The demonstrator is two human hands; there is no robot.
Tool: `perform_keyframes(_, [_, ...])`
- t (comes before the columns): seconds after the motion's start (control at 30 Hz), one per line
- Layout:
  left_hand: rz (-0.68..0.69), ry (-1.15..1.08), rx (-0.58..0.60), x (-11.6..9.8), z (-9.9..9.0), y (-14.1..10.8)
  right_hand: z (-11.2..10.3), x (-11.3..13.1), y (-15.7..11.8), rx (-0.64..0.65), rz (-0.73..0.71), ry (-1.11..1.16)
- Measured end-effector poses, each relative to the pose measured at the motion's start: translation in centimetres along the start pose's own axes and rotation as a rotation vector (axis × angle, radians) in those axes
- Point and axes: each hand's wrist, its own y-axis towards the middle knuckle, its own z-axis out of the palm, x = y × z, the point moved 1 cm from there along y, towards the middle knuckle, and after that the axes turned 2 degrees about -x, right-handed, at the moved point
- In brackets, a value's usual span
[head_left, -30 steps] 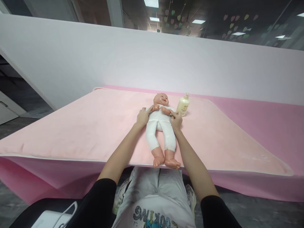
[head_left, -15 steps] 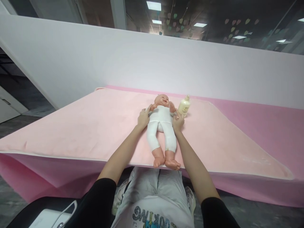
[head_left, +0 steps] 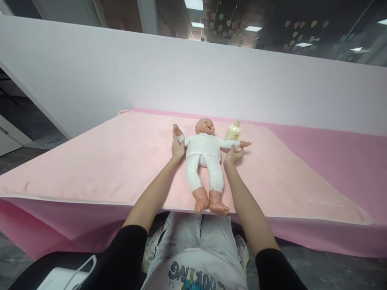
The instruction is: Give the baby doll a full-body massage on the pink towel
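A baby doll (head_left: 204, 146) with a white cloth body lies face up, its bare feet at the table's front edge. Both its arms are spread out to the sides. My left hand (head_left: 177, 148) holds the doll's arm on the left near the wrist, the doll's hand showing above my fingers. On the right, my right hand (head_left: 234, 155) grips the other arm from below, close to its wrist. A pale yellow bottle (head_left: 234, 131) stands just behind that arm, its lower part hidden by it.
A light pink blanket (head_left: 90, 161) covers much of the table over a darker pink cloth (head_left: 338, 161). A white wall (head_left: 181, 76) rises behind. At the lower left is a white device (head_left: 62, 278) with a cable.
My hands have moved apart, drawing the doll's arms from beside its body out to the sides. The view has shifted slightly.
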Motion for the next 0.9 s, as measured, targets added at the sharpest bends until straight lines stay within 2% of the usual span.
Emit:
perform_keyframes(0.07, [0.086, 0.147, 0.024, -0.5, 0.0, -0.3, 0.1, 0.5, -0.5, 0.065, -0.168, -0.032])
perform_keyframes(0.17, [0.184, 0.313, 0.113, -1.5, -0.2, -0.6, 0.3, 0.8, -1.3, 0.24, -0.411, -0.158])
perform_keyframes(0.3, [0.279, 0.534, 0.227, -2.6, -0.2, -1.1, 0.5, 0.8, -2.0, 0.467, -0.589, -0.372])
perform_keyframes(0.5, [0.333, 0.686, 0.269, -3.5, 0.1, -1.7, 0.3, 1.9, -2.5, 0.583, -0.61, -0.465])
perform_keyframes(0.9, [0.378, 0.738, 0.265, -3.4, 0.0, -1.8, 0.2, 2.4, -2.6, 0.601, -0.619, -0.473])
